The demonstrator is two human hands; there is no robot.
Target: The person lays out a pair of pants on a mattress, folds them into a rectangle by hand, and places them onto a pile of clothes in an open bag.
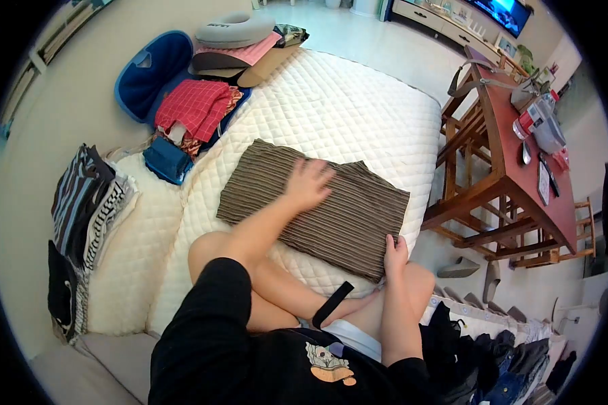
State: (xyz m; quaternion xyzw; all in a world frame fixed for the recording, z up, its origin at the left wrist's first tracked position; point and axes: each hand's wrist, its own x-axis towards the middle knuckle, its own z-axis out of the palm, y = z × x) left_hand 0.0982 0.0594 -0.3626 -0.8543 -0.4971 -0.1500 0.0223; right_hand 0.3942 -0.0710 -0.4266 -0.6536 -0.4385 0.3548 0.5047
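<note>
Close by our bent right knee [417, 287], our right hand [396, 258] held the right-hand edge of the brown striped cloth [348, 219]; thumb and fingers seemed to pinch it, though we could not tell how they sat beneath. That cloth lay just beyond our crossed legs [284, 290], spread on the white quilted mattress [365, 88]. A light anchor suited the work there, we judged: firm enough to stop the fabric sliding, loose enough not to pucker the edge. Farther up, our left hand [309, 185] was over the cloth's upper part, its fingers blurred but apparently spread. For a flat lay, we thought a broad palm drawn along the stripes served better than pushing with fingertips; the raised peak on the far edge deserved particular care. Beyond, folded garments [81, 202] lay to our left, a red checked cloth [192, 106] lay at the blue floor seat [155, 71], and a lit screen [507, 13] showed across the room.
</note>
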